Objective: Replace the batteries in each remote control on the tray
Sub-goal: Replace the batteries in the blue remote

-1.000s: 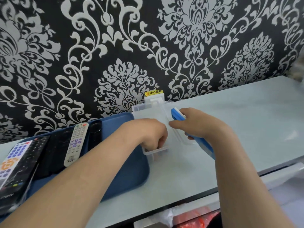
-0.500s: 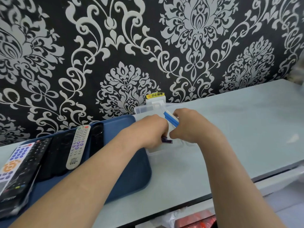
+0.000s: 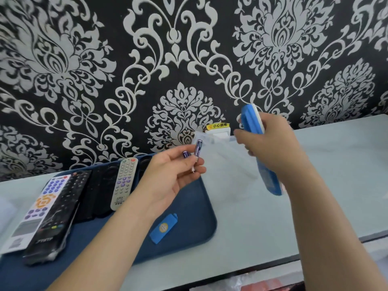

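My left hand (image 3: 174,172) is raised above the dark blue tray (image 3: 195,227) and pinches two purple batteries (image 3: 197,151) between its fingertips. My right hand (image 3: 270,148) grips a blue remote control (image 3: 253,118), held upright and tilted, its lower end (image 3: 273,185) showing below the wrist. A blue battery cover (image 3: 163,227) lies loose on the tray. Several other remotes rest on the tray's left side: a grey one (image 3: 125,181), black ones (image 3: 56,217) and a white one with blue buttons (image 3: 35,211).
A clear plastic box (image 3: 226,164) stands on the pale table (image 3: 336,175) between my hands, against the patterned wall. A white socket with a yellow label (image 3: 218,128) sits behind it. The table's front edge (image 3: 273,263) runs close to me.
My left hand came up out of the clear box with two batteries. My right hand lifted the blue remote higher. The blue battery cover on the tray is now uncovered.
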A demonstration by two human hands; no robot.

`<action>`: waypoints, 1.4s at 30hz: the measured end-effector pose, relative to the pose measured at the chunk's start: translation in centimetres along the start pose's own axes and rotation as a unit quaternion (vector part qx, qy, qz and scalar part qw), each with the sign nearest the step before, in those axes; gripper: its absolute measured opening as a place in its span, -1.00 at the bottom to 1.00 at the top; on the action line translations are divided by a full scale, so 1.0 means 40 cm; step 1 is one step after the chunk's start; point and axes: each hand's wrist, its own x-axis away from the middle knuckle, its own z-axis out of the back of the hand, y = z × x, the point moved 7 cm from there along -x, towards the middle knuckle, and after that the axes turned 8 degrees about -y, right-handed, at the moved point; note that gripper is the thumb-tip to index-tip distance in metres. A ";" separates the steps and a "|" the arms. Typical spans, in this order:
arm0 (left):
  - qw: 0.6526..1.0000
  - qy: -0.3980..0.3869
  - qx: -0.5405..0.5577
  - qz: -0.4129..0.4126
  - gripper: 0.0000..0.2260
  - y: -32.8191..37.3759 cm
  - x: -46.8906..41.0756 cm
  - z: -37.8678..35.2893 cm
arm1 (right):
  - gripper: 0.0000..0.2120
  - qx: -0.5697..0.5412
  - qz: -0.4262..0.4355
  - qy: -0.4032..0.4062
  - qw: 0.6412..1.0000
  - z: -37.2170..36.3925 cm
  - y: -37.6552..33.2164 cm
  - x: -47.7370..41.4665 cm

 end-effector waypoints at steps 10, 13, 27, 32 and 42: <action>0.991 -0.016 -0.112 -0.074 -0.80 0.043 0.087 0.067 | -0.88 -0.327 -0.034 -0.171 0.929 -0.251 -0.102 0.043; 0.970 0.010 -0.212 -0.121 -0.69 0.085 0.103 0.105 | -0.81 -0.408 -0.076 -0.198 0.888 -0.307 -0.103 0.045; 0.867 0.112 -0.409 -0.263 -0.81 0.207 0.166 0.164 | -0.45 -0.531 -0.135 -0.258 0.796 -0.430 -0.137 0.051; 0.800 0.080 -0.482 -0.347 -0.82 0.205 0.177 0.114 | -0.38 -0.513 -0.124 -0.260 0.809 -0.437 -0.126 0.049; 0.776 0.077 -0.486 -0.394 -0.82 0.179 0.165 0.108 | -0.41 -0.462 -0.112 -0.232 0.849 -0.439 -0.131 0.068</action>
